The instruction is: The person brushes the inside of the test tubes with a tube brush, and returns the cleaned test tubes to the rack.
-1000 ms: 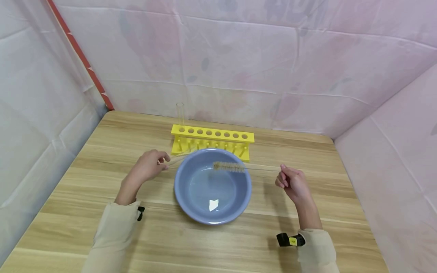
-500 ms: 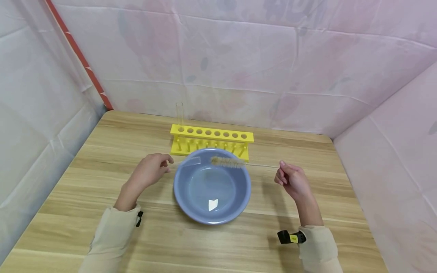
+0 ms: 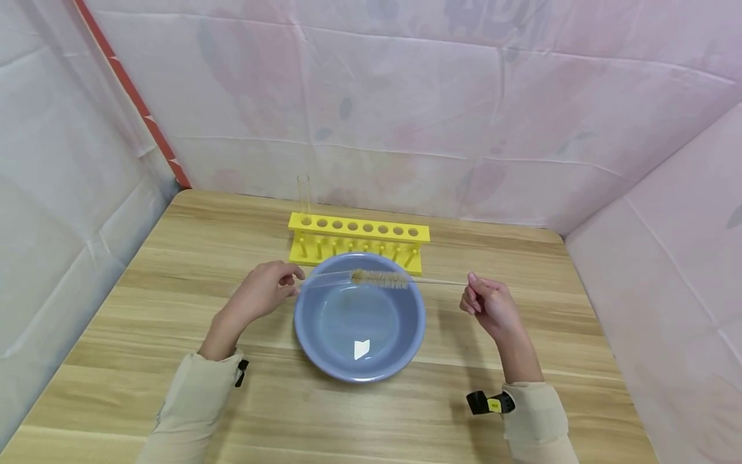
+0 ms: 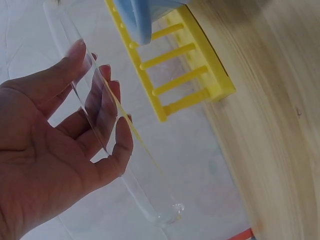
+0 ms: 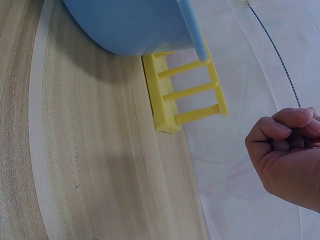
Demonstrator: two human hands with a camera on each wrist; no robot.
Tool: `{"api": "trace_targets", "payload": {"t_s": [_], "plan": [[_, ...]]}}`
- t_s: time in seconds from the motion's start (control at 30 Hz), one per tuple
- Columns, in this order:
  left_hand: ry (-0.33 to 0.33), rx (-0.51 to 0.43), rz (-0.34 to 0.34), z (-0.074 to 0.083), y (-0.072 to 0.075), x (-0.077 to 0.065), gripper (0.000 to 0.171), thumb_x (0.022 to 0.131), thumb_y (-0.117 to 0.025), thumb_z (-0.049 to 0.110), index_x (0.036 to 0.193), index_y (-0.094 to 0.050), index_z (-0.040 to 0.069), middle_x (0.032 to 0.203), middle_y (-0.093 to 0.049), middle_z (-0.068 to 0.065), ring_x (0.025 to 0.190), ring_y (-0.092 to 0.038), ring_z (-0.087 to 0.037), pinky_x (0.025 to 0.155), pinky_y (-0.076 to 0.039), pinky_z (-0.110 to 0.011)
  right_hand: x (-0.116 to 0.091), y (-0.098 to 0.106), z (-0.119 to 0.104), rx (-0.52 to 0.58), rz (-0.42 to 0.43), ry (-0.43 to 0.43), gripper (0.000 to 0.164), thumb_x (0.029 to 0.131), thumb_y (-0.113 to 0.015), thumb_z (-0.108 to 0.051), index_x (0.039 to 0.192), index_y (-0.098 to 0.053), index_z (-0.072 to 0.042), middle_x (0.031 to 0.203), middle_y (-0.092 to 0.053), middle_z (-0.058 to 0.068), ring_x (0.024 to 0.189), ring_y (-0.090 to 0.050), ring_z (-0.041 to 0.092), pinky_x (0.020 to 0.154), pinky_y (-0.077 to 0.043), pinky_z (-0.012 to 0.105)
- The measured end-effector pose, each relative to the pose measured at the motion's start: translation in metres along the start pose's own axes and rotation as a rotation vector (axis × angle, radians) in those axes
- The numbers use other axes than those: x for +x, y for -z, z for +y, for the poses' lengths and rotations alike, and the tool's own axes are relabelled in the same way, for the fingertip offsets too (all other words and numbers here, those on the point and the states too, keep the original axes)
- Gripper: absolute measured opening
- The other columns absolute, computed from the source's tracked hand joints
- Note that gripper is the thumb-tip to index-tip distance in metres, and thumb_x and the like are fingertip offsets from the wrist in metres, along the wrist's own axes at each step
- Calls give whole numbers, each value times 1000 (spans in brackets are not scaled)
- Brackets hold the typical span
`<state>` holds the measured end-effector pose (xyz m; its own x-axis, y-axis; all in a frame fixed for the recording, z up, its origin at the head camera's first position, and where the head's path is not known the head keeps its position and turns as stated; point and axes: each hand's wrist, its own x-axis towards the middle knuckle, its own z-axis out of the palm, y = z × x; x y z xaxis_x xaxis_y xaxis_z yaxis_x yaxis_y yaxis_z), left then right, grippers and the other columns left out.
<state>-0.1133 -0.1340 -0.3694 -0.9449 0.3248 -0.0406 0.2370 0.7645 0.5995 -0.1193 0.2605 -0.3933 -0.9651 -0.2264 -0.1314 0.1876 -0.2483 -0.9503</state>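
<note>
In the head view, my left hand (image 3: 266, 288) holds a clear glass test tube (image 4: 142, 187) between thumb and fingers. The left wrist view shows its rounded end pointing away past the fingertips. My right hand (image 3: 489, 303) grips the twisted wire handle (image 5: 278, 54) of a test tube brush (image 3: 382, 279) with tan bristles. Tube and brush lie roughly in line over a blue basin (image 3: 305, 335), which has water in it. The brush tip meets the tube's mouth; whether bristles are inside I cannot tell.
Behind the basin stands a yellow test tube rack (image 3: 371, 236), with another test tube (image 3: 304, 196) upright in its leftmost hole. All of it is on a wooden table (image 3: 278, 412), with pale cloth walls (image 3: 406, 96) at the back and sides.
The left hand has shifted right and brought the tube in line with the brush. The right hand has moved slightly left, so the brush tip now meets the tube's mouth.
</note>
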Motion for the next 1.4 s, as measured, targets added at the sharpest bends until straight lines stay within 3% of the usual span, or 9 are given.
{"api": "trace_targets", "payload": {"t_s": [0.3,0.53,0.9,1.4], "plan": [[-12,1,20,-3,0,-1,16,79,-68,3,95,-67,1,72,-54,-2,71,-51,-20,65,-42,-35,-2,4,0,20,0,10,45,100,-32,-6,56,-44,-5,51,-23,7,47,-25,19,50,-34,20],[-21,13,-1,-3,-2,1,17,79,-69,3,95,-67,3,72,-54,-1,71,-52,-19,64,-43,-34,0,1,-1,18,-14,-1,44,100,-34,-9,57,-45,-5,51,-25,6,47,-27,18,51,-34,20],[-32,-20,20,-6,-5,2,18,78,-71,7,95,-67,4,73,-55,0,69,-52,-17,59,-42,-30,1,-1,-2,-49,4,4,44,99,-37,-9,55,-41,-5,50,-29,4,46,-28,17,49,-33,21],[-104,-76,47,-12,-8,-2,18,75,-74,8,92,-68,4,72,-55,2,68,-51,-15,60,-42,-29,2,-2,-3,-77,-5,7,44,98,-38,-8,55,-38,-4,50,-26,5,45,-28,16,48,-31,20]]}}
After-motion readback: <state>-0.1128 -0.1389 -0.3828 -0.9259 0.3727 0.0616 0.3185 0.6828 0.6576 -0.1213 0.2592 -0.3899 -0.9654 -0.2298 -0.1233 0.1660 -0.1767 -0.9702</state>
